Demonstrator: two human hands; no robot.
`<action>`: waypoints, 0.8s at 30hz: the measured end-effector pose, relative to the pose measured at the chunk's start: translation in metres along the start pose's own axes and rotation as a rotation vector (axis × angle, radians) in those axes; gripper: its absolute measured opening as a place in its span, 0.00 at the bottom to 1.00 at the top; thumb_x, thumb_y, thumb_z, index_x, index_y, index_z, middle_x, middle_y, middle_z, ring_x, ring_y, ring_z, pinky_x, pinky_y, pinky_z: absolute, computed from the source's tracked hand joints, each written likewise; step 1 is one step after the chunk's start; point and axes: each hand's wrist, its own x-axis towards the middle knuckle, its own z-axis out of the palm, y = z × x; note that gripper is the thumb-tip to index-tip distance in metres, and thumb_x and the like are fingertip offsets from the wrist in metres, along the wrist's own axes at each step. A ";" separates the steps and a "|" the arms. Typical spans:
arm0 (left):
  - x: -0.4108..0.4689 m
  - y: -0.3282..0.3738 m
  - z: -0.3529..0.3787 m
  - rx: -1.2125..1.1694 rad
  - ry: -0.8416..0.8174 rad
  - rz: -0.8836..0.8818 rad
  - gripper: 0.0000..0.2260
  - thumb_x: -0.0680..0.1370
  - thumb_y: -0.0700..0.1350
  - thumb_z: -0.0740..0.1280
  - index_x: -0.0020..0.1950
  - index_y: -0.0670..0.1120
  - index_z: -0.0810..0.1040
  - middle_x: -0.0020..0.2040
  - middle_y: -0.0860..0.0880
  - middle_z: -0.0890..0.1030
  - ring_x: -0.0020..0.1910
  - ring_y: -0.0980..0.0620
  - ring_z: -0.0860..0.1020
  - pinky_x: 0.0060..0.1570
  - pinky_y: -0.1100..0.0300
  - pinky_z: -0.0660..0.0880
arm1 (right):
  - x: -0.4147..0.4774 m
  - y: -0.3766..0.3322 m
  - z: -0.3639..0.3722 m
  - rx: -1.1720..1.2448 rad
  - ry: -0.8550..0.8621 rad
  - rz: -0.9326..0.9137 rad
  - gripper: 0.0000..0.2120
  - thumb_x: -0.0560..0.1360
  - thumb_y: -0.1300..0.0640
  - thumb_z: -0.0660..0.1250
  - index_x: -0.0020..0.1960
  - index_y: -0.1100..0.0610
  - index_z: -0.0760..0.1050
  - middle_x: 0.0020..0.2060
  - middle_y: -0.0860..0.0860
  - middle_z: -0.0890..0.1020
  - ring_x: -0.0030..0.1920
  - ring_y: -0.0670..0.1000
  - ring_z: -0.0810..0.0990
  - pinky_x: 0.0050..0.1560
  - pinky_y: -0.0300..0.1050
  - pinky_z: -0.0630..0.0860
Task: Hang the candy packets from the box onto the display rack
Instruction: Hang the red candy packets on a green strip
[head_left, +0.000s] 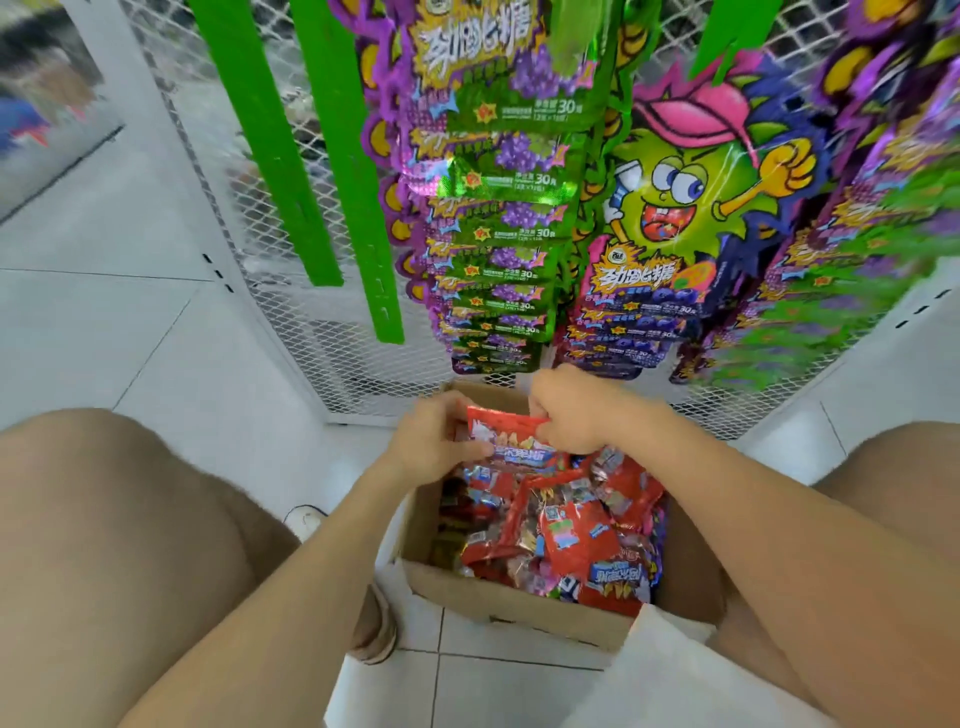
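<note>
A brown cardboard box (498, 603) stands open on the floor between my knees, filled with several red candy packets (571, 535). Over its far end both hands hold one red packet (511, 434) upright. My left hand (434, 441) grips the packet's left side. My right hand (571, 410) pinches its top right corner. Just beyond the box the display rack (363, 332), a white wire mesh frame, carries hanging green strips (353, 171). Two of these strips are bare; others are loaded with green and purple candy packets (498, 249).
A large cartoon candy banner (696, 202) hangs among the filled strips at centre right. More blurred packets (841, 291) hang at the far right. White floor tiles (130, 322) spread to the left. My knees flank the box, with a shoe (374, 629) beside its near left corner.
</note>
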 end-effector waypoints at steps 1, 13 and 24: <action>0.000 -0.009 0.002 0.192 0.023 -0.020 0.17 0.72 0.45 0.82 0.56 0.48 0.80 0.49 0.50 0.83 0.55 0.43 0.82 0.53 0.47 0.80 | -0.007 0.000 0.003 -0.055 -0.002 0.002 0.16 0.76 0.66 0.68 0.33 0.58 0.67 0.28 0.53 0.64 0.34 0.58 0.67 0.32 0.46 0.60; -0.035 -0.056 -0.005 0.573 0.083 -0.483 0.13 0.78 0.40 0.67 0.62 0.42 0.78 0.60 0.39 0.81 0.59 0.36 0.81 0.56 0.48 0.80 | -0.023 -0.017 0.008 0.041 0.110 -0.004 0.09 0.79 0.61 0.67 0.43 0.66 0.78 0.38 0.64 0.80 0.46 0.63 0.79 0.39 0.54 0.73; -0.009 0.000 -0.068 0.367 0.476 -0.240 0.18 0.78 0.40 0.71 0.68 0.43 0.79 0.65 0.39 0.78 0.64 0.37 0.79 0.61 0.47 0.76 | -0.011 -0.053 -0.011 0.062 0.271 -0.052 0.07 0.79 0.53 0.73 0.55 0.55 0.82 0.49 0.56 0.80 0.54 0.61 0.79 0.49 0.58 0.80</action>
